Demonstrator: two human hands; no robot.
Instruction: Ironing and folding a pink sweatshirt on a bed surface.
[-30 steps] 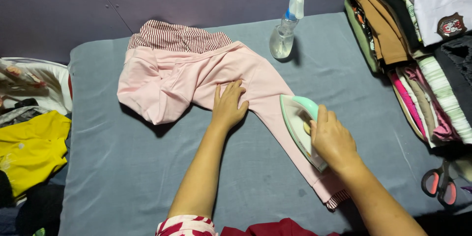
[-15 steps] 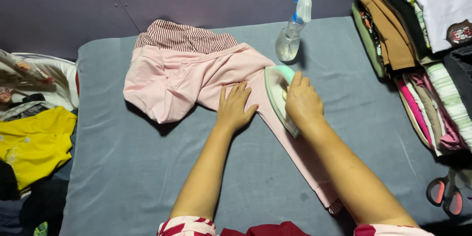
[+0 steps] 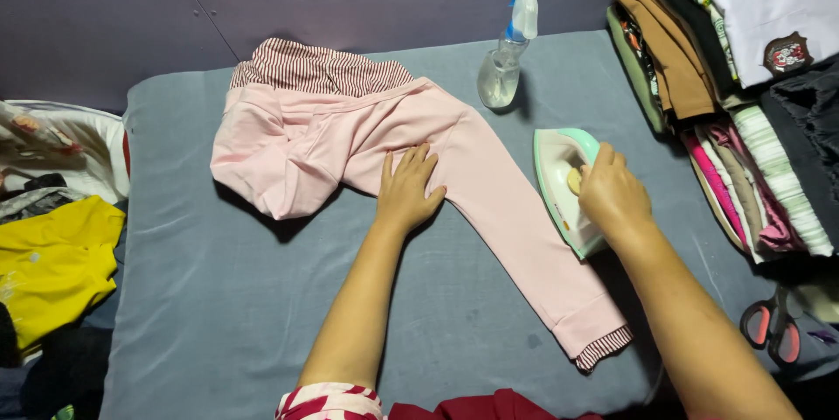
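I am pressing my left hand (image 3: 409,188) flat, fingers spread, on the pink trousers (image 3: 419,166), which are lying across the grey padded worktop (image 3: 218,298) with one leg stretched out toward me. My right hand (image 3: 612,193) is gripping the handle of the pale green iron (image 3: 559,184), sitting just beside that leg. A spray bottle (image 3: 509,48) is standing behind, and folded clothes (image 3: 743,79) are stacked at my right.

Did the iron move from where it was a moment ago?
Yes. The iron slid right, off the pink trousers onto the grey pad, away from the spray bottle.
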